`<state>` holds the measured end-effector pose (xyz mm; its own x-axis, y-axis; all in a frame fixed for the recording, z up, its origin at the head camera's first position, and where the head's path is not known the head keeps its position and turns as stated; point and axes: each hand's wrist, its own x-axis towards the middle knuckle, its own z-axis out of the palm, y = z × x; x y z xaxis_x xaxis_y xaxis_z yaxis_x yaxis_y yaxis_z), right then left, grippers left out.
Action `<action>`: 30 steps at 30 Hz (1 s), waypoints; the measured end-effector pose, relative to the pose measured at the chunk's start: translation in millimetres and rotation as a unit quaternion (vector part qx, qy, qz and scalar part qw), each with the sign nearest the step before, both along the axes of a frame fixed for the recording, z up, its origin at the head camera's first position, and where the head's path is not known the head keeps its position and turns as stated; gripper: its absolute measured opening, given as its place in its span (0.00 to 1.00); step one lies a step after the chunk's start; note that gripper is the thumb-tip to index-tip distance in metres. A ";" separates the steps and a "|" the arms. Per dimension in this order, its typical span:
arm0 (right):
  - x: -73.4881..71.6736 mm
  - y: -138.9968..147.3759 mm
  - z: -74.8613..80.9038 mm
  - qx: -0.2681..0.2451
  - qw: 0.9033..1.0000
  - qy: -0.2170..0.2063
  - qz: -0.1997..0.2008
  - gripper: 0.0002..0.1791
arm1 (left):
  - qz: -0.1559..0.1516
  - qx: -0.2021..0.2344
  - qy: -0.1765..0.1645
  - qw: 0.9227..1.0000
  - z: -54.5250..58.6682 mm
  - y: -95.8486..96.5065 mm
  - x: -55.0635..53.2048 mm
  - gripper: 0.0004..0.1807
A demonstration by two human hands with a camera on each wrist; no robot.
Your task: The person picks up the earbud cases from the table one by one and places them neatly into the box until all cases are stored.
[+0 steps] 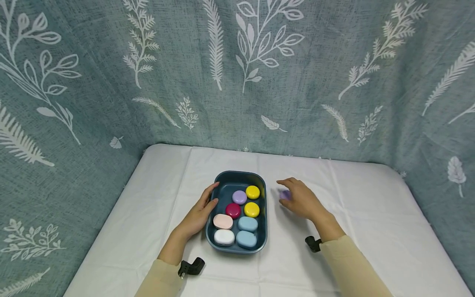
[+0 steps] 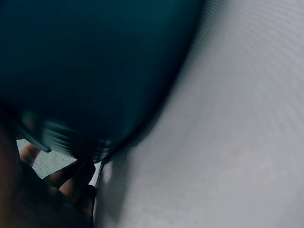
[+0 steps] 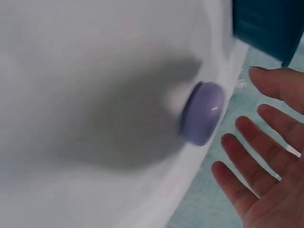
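A dark blue rectangular tray [image 1: 233,180] with rounded corners sits on the white cloth. My left hand [image 1: 197,214] grips its left wall, thumb and fingertips at the rim. In the left wrist view, the fingers [image 2: 78,183] meet the tray's outer side. Over the cloth right of the tray, my right hand [image 1: 301,199] hovers with fingers spread. Below it lies a smooth purple soap-like piece [image 3: 204,114], apart from the fingers in the right wrist view. Inside the tray are a lilac round piece [image 1: 239,197], a magenta one [image 1: 233,210] and two yellow ones [image 1: 252,192].
Toward the tray's near end lie two light blue oval pieces [image 1: 247,224], a pink one [image 1: 223,221] and a white one [image 1: 224,237]. The white-covered table [image 1: 371,206] meets a teal leaf-patterned curtain [image 1: 222,123] behind and at the sides.
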<state>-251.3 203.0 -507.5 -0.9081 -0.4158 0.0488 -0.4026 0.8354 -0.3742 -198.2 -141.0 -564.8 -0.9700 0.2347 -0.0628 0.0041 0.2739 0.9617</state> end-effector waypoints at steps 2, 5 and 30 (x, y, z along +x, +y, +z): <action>-1.2 5.0 -5.8 0.009 1.000 -0.006 -0.008 0.32 | 0.001 0.000 -0.007 1.000 0.4 -0.1 0.2 0.26; -1.5 10.8 -11.9 0.018 1.000 -0.009 -0.017 0.30 | 0.002 -0.003 -0.009 1.000 1.4 0.1 0.1 0.26; -3.9 12.4 -9.6 0.017 1.000 -0.008 -0.021 0.28 | 0.002 -0.002 -0.004 1.000 1.0 -0.6 0.3 0.26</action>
<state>-255.1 215.4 -517.1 -0.9255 -0.3782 0.0212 -0.3610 0.8636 -0.3519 -198.0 -141.6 -563.8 -0.9704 0.2304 -0.0723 -0.0056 0.2780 0.9606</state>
